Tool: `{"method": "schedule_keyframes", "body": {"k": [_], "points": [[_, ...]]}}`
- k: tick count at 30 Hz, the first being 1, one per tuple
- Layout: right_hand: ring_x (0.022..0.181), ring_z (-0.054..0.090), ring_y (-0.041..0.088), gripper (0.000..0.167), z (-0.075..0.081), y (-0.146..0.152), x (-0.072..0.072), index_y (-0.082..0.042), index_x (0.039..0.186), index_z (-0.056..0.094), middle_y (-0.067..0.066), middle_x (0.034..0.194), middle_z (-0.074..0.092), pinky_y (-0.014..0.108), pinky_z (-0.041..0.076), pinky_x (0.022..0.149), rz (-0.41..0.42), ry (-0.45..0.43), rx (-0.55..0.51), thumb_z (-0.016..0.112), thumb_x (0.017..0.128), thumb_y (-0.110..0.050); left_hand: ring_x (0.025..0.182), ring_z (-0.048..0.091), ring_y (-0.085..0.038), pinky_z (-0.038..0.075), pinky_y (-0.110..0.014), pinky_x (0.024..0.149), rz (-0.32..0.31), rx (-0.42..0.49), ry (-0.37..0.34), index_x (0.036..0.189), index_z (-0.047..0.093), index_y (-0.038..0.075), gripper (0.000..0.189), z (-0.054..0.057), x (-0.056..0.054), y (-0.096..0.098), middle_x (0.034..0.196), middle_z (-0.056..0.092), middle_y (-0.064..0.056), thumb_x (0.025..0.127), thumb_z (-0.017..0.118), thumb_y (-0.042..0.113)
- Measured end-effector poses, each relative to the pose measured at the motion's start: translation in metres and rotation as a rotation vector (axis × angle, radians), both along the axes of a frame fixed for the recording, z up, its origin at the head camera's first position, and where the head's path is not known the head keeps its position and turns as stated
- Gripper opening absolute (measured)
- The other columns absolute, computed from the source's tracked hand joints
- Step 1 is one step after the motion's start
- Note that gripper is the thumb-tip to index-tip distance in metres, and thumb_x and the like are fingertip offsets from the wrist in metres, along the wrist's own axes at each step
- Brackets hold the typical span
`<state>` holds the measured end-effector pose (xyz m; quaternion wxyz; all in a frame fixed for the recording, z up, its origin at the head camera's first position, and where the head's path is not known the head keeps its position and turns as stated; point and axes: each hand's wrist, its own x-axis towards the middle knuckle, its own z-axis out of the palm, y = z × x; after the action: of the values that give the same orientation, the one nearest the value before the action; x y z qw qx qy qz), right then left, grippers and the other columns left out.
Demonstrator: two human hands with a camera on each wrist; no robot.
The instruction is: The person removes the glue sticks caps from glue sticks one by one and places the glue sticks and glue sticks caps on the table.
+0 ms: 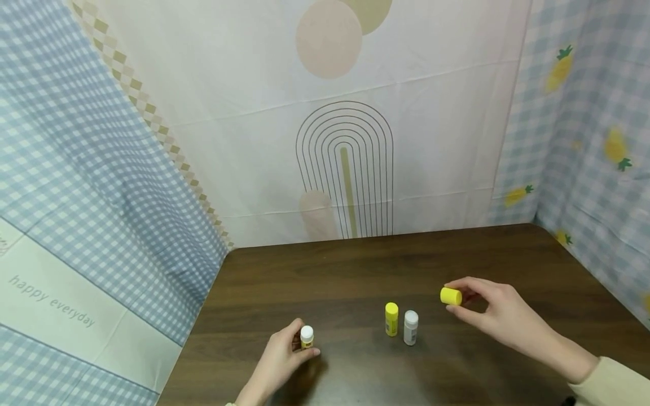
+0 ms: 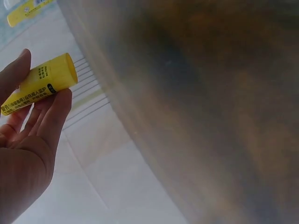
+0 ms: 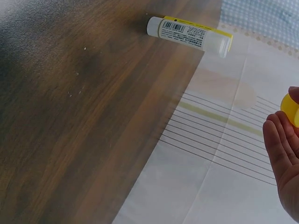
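Note:
My left hand (image 1: pixel 279 356) grips a yellow glue stick (image 2: pixel 44 81) between thumb and fingers, low over the left half of the table. Its cap is off, and a white top faces up in the head view. On the right side, my right hand (image 1: pixel 500 313) pinches a yellow cap (image 1: pixel 451 296) lying sideways between thumb and fingertips, raised above the table. Between the hands stand two upright glue sticks, a yellow one (image 1: pixel 391 320) and, just right of it, a white one (image 1: pixel 410 327) with a printed label.
The dark wooden table (image 1: pixel 325 282) reaches back to a pale patterned cloth (image 1: pixel 244 169). Blue checked curtains (image 1: pixel 101 141) hang at the left, with pineapple-print cloth (image 1: pixel 589 169) along the right side.

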<state>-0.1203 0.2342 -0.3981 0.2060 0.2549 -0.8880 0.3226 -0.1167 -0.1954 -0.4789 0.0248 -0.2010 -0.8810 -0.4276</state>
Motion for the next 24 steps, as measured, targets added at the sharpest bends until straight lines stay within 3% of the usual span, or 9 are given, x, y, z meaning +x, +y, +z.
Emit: {"method": "schedule_keyframes", "body": {"k": [5, 10, 24], "points": [[0.077, 0.061, -0.002, 0.034, -0.003, 0.003, -0.001, -0.022, 0.107, 0.068, -0.018, 0.092, 0.068, 0.024, 0.053, 0.062, 0.008, -0.026, -0.016, 0.085, 0.08, -0.011, 0.093, 0.07, -0.015, 0.057, -0.027, 0.082, -0.002, 0.008, -0.045, 0.093, 0.052, 0.014, 0.03, -0.005, 0.002, -0.003, 0.09, 0.064, 0.006, 0.084, 0.081, 0.017], [0.074, 0.06, -0.003, 0.034, -0.006, 0.005, -0.003, -0.023, 0.102, 0.065, -0.021, 0.087, 0.065, 0.021, 0.052, 0.061, 0.015, -0.027, -0.009, 0.086, 0.079, -0.01, 0.092, 0.071, -0.016, 0.058, -0.029, 0.079, -0.002, -0.015, -0.034, 0.093, 0.052, 0.013, 0.032, -0.009, 0.005, -0.003, 0.089, 0.065, 0.007, 0.084, 0.082, 0.02], [0.072, 0.057, -0.004, 0.03, -0.008, 0.017, -0.006, -0.02, 0.102, 0.067, -0.02, 0.084, 0.063, 0.021, 0.051, 0.06, -0.019, -0.054, 0.031, 0.085, 0.08, -0.013, 0.08, 0.061, -0.004, 0.052, -0.026, 0.068, -0.043, -0.097, -0.036, 0.093, 0.051, 0.015, 0.033, -0.01, 0.004, -0.006, 0.084, 0.059, 0.012, 0.083, 0.082, 0.018]]}}
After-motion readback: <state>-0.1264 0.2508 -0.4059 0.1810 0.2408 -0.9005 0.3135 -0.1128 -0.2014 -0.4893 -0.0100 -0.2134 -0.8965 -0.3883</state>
